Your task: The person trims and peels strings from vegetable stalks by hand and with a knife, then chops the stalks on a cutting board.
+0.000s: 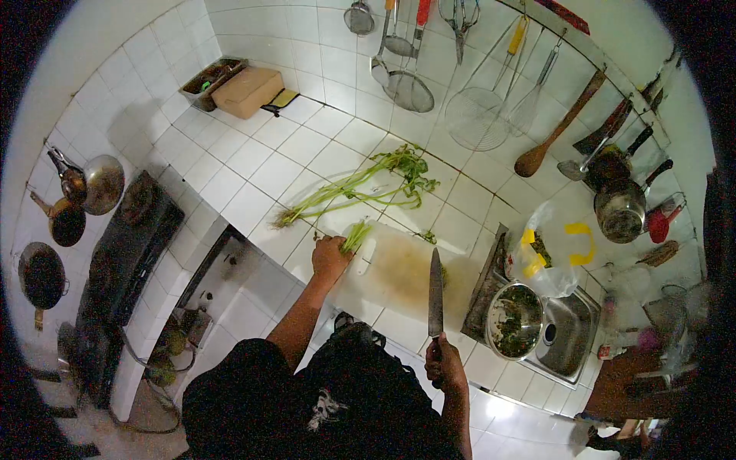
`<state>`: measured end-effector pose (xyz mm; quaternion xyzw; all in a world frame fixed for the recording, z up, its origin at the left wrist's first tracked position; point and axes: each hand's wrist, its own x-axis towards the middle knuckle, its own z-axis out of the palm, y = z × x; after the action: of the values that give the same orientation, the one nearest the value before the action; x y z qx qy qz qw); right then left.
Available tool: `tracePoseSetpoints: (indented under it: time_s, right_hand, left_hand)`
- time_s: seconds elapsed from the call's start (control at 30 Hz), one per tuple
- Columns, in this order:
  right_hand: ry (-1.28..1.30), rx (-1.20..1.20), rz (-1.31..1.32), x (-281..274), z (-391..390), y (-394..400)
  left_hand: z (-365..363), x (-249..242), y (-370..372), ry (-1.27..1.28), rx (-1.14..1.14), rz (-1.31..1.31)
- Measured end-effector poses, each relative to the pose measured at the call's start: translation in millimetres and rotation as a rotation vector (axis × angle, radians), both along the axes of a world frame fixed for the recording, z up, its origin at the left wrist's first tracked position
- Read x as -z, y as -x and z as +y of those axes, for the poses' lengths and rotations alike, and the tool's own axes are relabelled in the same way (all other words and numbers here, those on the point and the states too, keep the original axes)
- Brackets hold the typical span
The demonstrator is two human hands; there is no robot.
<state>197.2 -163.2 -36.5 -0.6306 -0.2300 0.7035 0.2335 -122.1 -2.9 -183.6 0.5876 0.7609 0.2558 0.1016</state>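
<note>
Nearest us is our black shirt point(337, 399). Our left hand point(331, 257) has its fingers closed around a short bunch of green stems point(356, 235) by the end of the cutting board point(399, 268); our right hand's point(446, 363) are clamped on the knife point(436, 295). Chopped greens point(510, 328) already fill part of the steel bowl point(540, 337) beside the sink point(584, 326); long, uncut stalks point(402, 161) remain on the tabletop point(272, 178).

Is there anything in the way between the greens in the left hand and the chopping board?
Nothing visible. The left hand holds the green stalks right by the near-left part of the chopping board. The knife, in the right hand, is farther right, not between them.
</note>
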Motion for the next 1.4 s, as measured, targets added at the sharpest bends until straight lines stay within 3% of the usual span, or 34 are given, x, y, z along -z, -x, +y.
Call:
tracePoseSetpoints:
  time_s: [0.13,0.2,0.27,0.33,0.53,0.63,0.87,0.97,1.03,1.23,1.27,1.3,1.33,1.4]
  right_hand:
    - [0.020,-0.018,-0.082,-8.8,6.8,12.3]
    - [0.014,0.044,0.055,-7.0,10.7,13.1]
    - [-0.012,0.041,-0.003,-12.5,16.3,20.4]
    - [-0.031,0.037,-0.059,-14.4,21.0,25.3]
    - [0.001,0.102,-0.002,-5.4,35.1,31.6]
    - [0.003,0.046,-0.149,-7.9,36.3,42.6]
    - [0.095,0.129,-0.033,4.4,46.6,51.2]
    - [0.009,0.114,-0.122,-8.7,49.0,71.2]
    - [-0.015,0.121,-0.080,8.8,48.4,69.0]
    - [-0.217,0.009,-0.142,50.2,45.6,71.5]
    - [-0.306,-0.073,-0.200,56.9,45.6,69.5]
    - [-0.308,-0.077,-0.196,57.3,48.3,70.4]
    - [-0.322,-0.087,-0.198,57.1,49.9,71.7]
    - [-0.324,-0.103,-0.189,55.0,51.1,74.7]
  left_hand:
    - [2.4,-19.9,4.1,0.088,0.020,-0.061]
    - [10.7,-19.6,13.9,0.046,0.006,-0.140]
    - [17.5,-19.5,23.6,0.010,-0.015,-0.213]
    - [28.1,-24.9,33.2,-0.104,-0.023,-0.136]
    - [76.4,-9.8,52.1,-0.091,0.010,-0.070]
    - [93.7,0.1,54.3,-0.130,0.018,0.021]
    - [108.9,15.6,56.1,0.088,0.039,0.137]
    - [113.6,25.3,61.8,-0.038,0.169,-0.022]
    - [109.1,-4.8,58.3,-0.166,0.179,-0.317]
    - [113.6,-43.1,66.5,-0.446,0.168,-0.362]
    - [121.3,-41.8,71.1,-0.450,0.165,-0.358]
    - [130.2,-37.1,76.6,-0.449,0.143,-0.528]
    - [133.1,-54.5,78.0,-0.443,0.120,-0.697]
    - [132.1,-85.7,80.1,-0.323,0.022,-0.741]
